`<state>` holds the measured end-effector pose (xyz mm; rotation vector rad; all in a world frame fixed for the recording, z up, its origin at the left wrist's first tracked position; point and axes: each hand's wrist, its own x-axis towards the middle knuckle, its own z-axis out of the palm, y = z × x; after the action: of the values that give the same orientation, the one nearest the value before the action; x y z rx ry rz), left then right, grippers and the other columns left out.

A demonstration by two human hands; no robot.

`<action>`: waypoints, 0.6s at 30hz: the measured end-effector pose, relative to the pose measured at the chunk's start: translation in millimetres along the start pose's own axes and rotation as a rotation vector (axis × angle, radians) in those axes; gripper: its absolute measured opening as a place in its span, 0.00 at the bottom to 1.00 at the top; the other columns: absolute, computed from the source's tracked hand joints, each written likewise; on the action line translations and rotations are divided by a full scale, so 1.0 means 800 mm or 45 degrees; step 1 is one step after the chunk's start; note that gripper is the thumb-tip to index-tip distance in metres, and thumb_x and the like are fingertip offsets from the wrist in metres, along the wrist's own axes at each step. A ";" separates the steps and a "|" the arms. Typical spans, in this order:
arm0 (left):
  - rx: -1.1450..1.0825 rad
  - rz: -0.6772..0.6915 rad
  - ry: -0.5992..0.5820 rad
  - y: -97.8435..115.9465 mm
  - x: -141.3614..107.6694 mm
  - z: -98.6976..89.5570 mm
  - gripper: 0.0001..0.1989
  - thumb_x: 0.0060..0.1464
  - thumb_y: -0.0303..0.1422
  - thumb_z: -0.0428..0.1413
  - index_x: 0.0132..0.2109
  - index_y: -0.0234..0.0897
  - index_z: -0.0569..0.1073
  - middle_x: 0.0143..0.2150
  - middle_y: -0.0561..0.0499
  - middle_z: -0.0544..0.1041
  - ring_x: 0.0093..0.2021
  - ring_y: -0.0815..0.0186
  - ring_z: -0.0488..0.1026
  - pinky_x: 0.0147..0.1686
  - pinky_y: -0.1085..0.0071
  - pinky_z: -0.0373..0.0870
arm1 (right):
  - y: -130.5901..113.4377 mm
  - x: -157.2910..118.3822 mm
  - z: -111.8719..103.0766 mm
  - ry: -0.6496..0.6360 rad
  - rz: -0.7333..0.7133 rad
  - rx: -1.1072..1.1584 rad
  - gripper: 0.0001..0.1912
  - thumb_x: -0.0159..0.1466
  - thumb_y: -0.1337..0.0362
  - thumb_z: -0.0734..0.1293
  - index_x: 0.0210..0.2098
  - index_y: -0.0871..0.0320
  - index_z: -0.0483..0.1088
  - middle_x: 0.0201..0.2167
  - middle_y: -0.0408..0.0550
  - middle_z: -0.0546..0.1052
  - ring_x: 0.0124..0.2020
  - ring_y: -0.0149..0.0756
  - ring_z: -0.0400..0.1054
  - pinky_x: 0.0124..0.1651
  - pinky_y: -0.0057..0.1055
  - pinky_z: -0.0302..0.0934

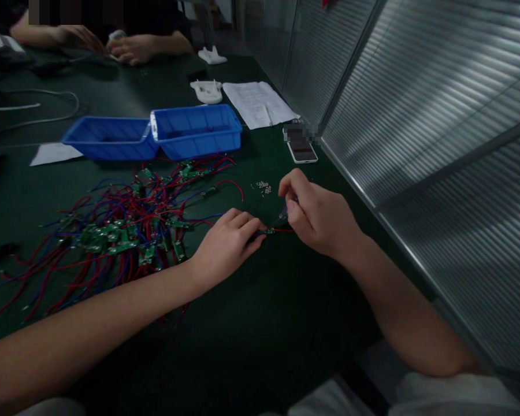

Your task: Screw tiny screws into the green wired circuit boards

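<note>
A small green circuit board (270, 231) with a red wire lies on the dark green table, its left end pinched by the fingers of my left hand (229, 245). My right hand (320, 216) is closed around a small screwdriver (282, 214), whose thin shaft slants down to the board. Just beyond my hands is a little heap of tiny screws (264, 187). To the left of my left hand spreads a large tangled pile of green boards (112, 234) with red and blue wires.
Two blue bins (199, 138) stand behind the pile. Papers (260, 103), a phone (301, 144) and white plastic parts (208, 91) lie farther back. A person's hands (134, 49) work across the table. A glass partition with blinds (437, 115) borders the right side.
</note>
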<state>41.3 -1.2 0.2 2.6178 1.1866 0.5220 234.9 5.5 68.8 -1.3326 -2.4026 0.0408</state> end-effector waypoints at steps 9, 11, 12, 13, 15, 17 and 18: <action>0.036 0.008 -0.014 0.000 -0.001 0.000 0.08 0.60 0.33 0.49 0.44 0.37 0.68 0.41 0.49 0.71 0.41 0.61 0.63 0.42 0.64 0.63 | 0.011 -0.003 -0.004 -0.127 -0.044 0.097 0.18 0.65 0.51 0.56 0.29 0.57 0.65 0.20 0.39 0.69 0.23 0.25 0.62 0.27 0.26 0.44; 0.055 0.013 -0.006 0.000 -0.001 0.000 0.07 0.59 0.33 0.49 0.44 0.37 0.68 0.40 0.48 0.71 0.41 0.61 0.62 0.42 0.63 0.63 | 0.008 -0.006 0.000 -0.017 0.023 -0.058 0.19 0.63 0.50 0.58 0.25 0.57 0.65 0.19 0.40 0.68 0.23 0.27 0.62 0.27 0.27 0.42; 0.058 0.015 -0.004 0.000 -0.001 0.000 0.07 0.59 0.33 0.49 0.43 0.36 0.68 0.40 0.48 0.71 0.41 0.61 0.62 0.42 0.63 0.63 | 0.005 -0.006 0.002 0.020 0.043 -0.113 0.18 0.63 0.50 0.57 0.26 0.57 0.65 0.20 0.41 0.68 0.24 0.29 0.62 0.27 0.28 0.42; 0.057 0.015 -0.004 0.001 -0.001 0.000 0.07 0.60 0.33 0.49 0.43 0.36 0.68 0.40 0.48 0.71 0.41 0.61 0.62 0.42 0.63 0.63 | 0.003 -0.007 0.003 0.035 0.042 -0.120 0.16 0.63 0.52 0.57 0.30 0.57 0.66 0.22 0.42 0.69 0.26 0.30 0.63 0.27 0.28 0.42; 0.043 0.014 -0.011 0.001 -0.001 -0.001 0.07 0.60 0.33 0.49 0.43 0.36 0.68 0.40 0.48 0.71 0.41 0.61 0.63 0.42 0.63 0.64 | 0.000 -0.006 0.003 -0.003 -0.026 0.017 0.12 0.64 0.58 0.55 0.40 0.58 0.63 0.29 0.44 0.71 0.28 0.30 0.64 0.27 0.27 0.45; 0.025 0.009 -0.017 0.001 -0.001 -0.002 0.07 0.60 0.33 0.49 0.43 0.37 0.68 0.40 0.48 0.71 0.41 0.61 0.63 0.42 0.63 0.64 | 0.000 -0.004 0.000 -0.064 -0.095 0.145 0.13 0.64 0.63 0.53 0.46 0.60 0.59 0.34 0.46 0.71 0.30 0.29 0.65 0.28 0.25 0.47; 0.017 0.008 -0.017 0.001 -0.001 -0.002 0.08 0.60 0.33 0.49 0.44 0.37 0.68 0.40 0.48 0.71 0.42 0.61 0.63 0.42 0.63 0.64 | 0.001 -0.003 -0.002 -0.090 -0.109 0.157 0.12 0.64 0.65 0.53 0.46 0.60 0.58 0.34 0.46 0.71 0.30 0.29 0.65 0.28 0.25 0.48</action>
<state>41.1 -2.2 1.8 2.6330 1.1825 0.4982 237.3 3.5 69.0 -1.1903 -2.4700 0.2125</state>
